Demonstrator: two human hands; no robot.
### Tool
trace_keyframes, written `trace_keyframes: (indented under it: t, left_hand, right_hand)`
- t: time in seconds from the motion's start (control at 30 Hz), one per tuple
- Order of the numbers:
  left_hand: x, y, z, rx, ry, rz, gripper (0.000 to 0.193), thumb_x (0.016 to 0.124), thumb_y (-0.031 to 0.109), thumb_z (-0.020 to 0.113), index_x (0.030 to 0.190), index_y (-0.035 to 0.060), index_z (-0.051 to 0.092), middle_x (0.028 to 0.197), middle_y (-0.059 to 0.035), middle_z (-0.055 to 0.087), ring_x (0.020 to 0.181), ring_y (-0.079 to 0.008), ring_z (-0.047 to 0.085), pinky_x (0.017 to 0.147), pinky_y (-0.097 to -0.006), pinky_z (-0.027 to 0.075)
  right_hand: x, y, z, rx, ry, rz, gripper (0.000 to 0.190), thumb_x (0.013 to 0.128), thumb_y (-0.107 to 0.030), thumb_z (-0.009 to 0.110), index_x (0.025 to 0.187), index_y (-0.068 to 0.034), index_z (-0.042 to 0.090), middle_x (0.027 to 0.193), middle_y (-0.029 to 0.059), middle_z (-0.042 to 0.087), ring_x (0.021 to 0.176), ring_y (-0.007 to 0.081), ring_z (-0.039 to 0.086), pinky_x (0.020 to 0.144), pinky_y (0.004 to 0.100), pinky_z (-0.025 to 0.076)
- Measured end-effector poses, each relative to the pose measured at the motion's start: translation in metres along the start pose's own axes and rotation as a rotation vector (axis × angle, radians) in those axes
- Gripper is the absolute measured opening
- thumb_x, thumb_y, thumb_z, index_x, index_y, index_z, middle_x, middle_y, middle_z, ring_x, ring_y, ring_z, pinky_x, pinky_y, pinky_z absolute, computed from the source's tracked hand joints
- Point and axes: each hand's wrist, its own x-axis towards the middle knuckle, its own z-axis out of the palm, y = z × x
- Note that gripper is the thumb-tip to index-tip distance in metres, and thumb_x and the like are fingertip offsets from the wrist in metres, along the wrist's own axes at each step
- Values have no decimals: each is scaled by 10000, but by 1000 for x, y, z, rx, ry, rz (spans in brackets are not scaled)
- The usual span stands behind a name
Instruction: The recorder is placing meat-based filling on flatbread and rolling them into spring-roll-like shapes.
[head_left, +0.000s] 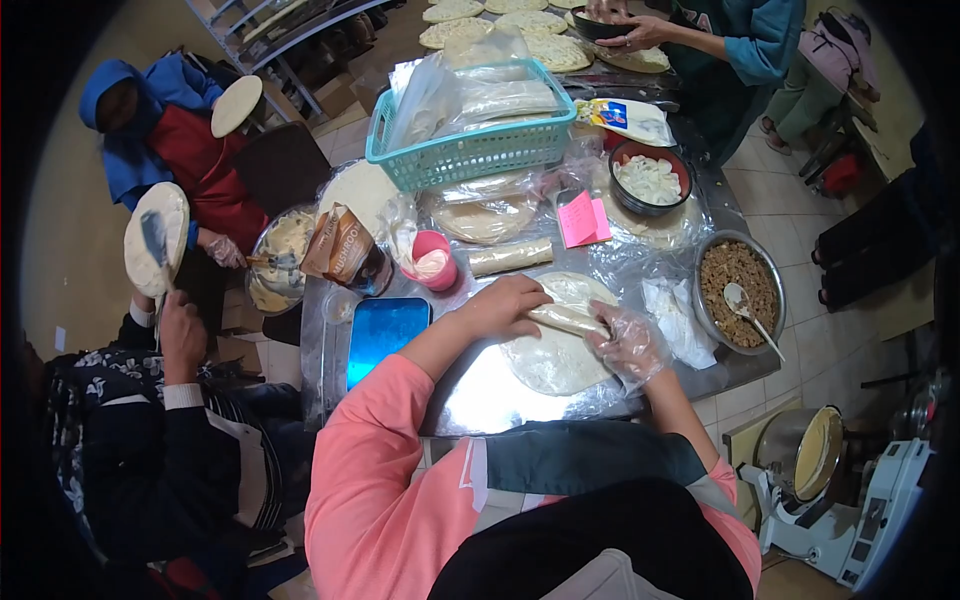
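Note:
On the metal-topped table in front of me lies a round flat dough sheet (555, 367), with shiny plastic film over or under it. A pale dough roll (564, 319), apparently film-wrapped, rests across it. The bare fingers of my left hand (504, 304) press on its left end. Wearing a clear plastic glove, my right hand (630, 341) grips its right end, and the fingers hide that tip. Just beyond is another wrapped roll (511, 257). White crumpled tissue or cloth (679, 322) lies right of my gloved hand.
A steel bowl of brown minced filling (739, 262) holds a spoon. Left stand a blue-topped scale (390, 337), a pink cup (439, 274) and a foil pouch (345, 251). Behind are a turquoise basket (472, 161) and a bowl of sliced white pieces (651, 180). Co-workers stand left and across.

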Motion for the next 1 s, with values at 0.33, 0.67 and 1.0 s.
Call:
trace_keyframes:
  t: [0.33, 0.67, 1.0]
  left_hand:
    - [0, -18, -18, -193, 41, -376, 258, 771, 223, 597, 940, 28, 583, 844, -146, 592, 803, -319, 569, 701, -382, 444]
    - [-15, 25, 0, -582, 449, -818, 254, 856, 213, 532, 961, -13, 579, 824, -95, 625, 690, -163, 601, 604, -301, 475]
    - [12, 58, 74, -1835, 795, -792, 334, 926, 254, 403, 1163, 19, 400, 1042, -78, 516, 1002, -206, 500, 850, -312, 444]
  right_hand:
    - [18, 4, 18, -447, 255, -203, 395, 764, -324, 565, 1067, -70, 556, 963, 113, 570, 897, 273, 553, 775, 401, 427]
    - [51, -23, 3, -601, -47, -31, 438, 748, -314, 567, 1100, -56, 529, 986, 112, 559, 959, 274, 536, 805, 376, 431]
    - [34, -60, -13, -144, -112, 33, 407, 697, -355, 581, 943, -33, 617, 896, 174, 609, 838, 293, 590, 750, 373, 465]
